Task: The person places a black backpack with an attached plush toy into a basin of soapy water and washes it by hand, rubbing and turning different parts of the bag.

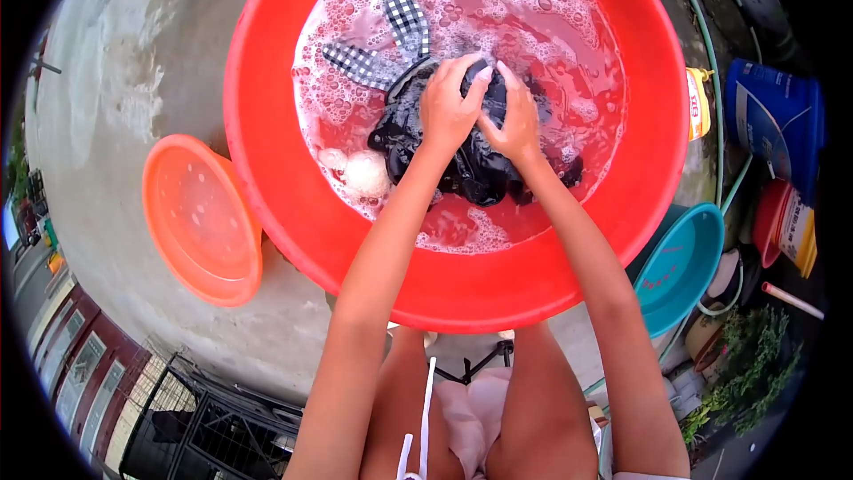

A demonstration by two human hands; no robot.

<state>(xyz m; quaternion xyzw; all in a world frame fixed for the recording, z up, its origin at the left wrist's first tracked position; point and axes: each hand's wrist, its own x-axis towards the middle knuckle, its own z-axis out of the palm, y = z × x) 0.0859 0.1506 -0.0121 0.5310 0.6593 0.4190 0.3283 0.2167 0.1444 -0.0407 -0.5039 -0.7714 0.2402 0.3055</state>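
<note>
A soaked black cloth item [406, 120] lies bunched in soapy water inside a large red basin [275, 124]. Two black-and-white checked ear-shaped pieces [407, 18] stick out from its upper left. My left hand [453, 102] grips a fold of the black cloth from the left, fingers curled over it. Close beside it, my right hand [515, 116] closes on the same bunched fold from the right. The lower part of the cloth spreads in the water under my wrists. Near its left side floats a white fluffy ball [366, 173], with a smaller white lump touching it.
An orange basin [191, 213] stands on the wet concrete at the left. To the right are a teal basin [684, 267], a blue bucket [777, 124], a yellow-and-white package [699, 105] and a green hose [706, 44]. Plants grow at lower right; a black wire cage [222, 431] stands lower left.
</note>
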